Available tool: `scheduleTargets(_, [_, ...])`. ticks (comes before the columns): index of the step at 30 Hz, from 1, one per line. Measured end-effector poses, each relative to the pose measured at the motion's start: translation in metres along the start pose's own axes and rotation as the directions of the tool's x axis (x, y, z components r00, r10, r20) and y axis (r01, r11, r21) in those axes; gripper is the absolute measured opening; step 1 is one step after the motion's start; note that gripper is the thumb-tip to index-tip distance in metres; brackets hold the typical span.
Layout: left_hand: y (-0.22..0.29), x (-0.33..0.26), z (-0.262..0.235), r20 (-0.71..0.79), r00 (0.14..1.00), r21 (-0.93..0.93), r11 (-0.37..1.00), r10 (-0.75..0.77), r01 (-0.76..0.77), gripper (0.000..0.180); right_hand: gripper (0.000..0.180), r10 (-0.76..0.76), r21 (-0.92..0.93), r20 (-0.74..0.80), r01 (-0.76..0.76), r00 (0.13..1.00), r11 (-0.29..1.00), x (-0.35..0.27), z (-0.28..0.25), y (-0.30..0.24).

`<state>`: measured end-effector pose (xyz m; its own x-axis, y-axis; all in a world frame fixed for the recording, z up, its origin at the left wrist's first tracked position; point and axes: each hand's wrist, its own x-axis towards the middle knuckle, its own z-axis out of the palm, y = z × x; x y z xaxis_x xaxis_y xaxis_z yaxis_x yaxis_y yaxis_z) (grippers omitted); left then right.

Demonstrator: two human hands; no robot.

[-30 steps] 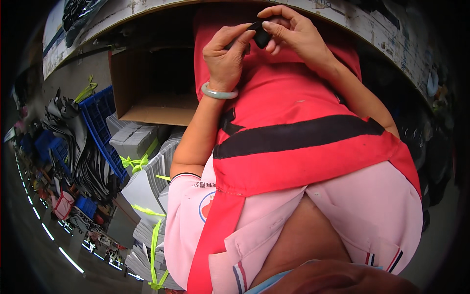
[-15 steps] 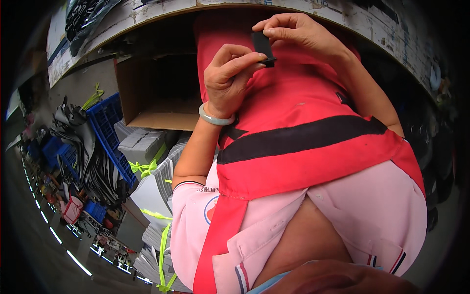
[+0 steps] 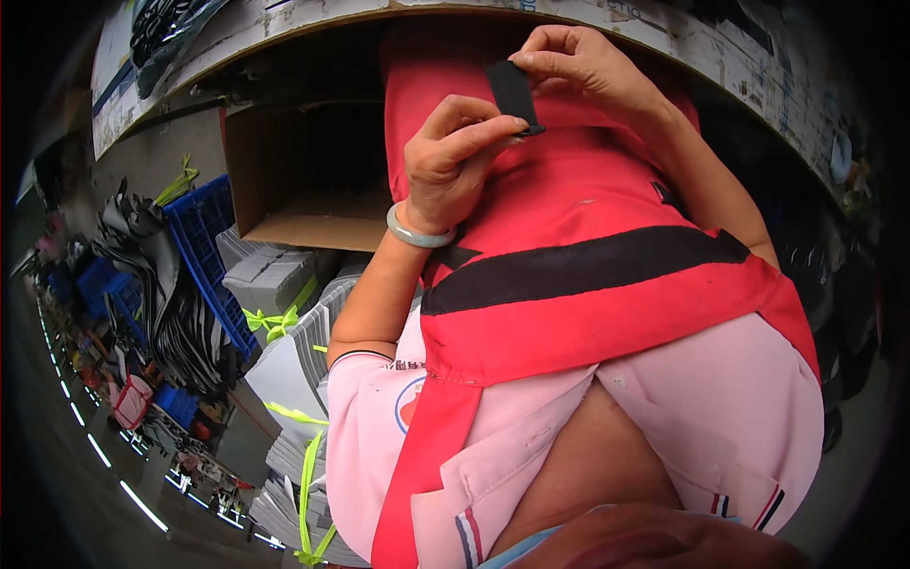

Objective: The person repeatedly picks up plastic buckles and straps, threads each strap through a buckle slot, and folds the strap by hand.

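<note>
Head view showed a small flat black rectangular strip (image 3: 512, 93) pinched between both hands above the red apron (image 3: 588, 284): left hand (image 3: 453, 156) clamped its lower end, right hand (image 3: 583, 66) its upper edge, long axis near upright, tilted slightly

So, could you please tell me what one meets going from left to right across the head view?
Blue crate → cardboard box → left hand → black flat piece → right hand.
</note>
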<state>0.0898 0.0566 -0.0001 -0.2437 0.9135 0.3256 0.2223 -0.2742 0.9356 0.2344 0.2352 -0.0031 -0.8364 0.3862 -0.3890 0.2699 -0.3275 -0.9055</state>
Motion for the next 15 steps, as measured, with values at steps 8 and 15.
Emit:
scheduleTargets(8, [0.001,-0.003,0.002,0.009,1.0,-0.02,1.0,0.018,-0.018,0.028,0.019,0.005,0.012,0.006,-0.005,1.0,1.0,0.005,0.002,0.009])
scheduleTargets(15, [0.01,-0.01,-0.009,-0.034,0.997,0.035,0.997,-0.063,0.064,0.026,0.015,-0.047,0.033,-0.013,0.047,0.999,0.998,0.012,0.015,0.015])
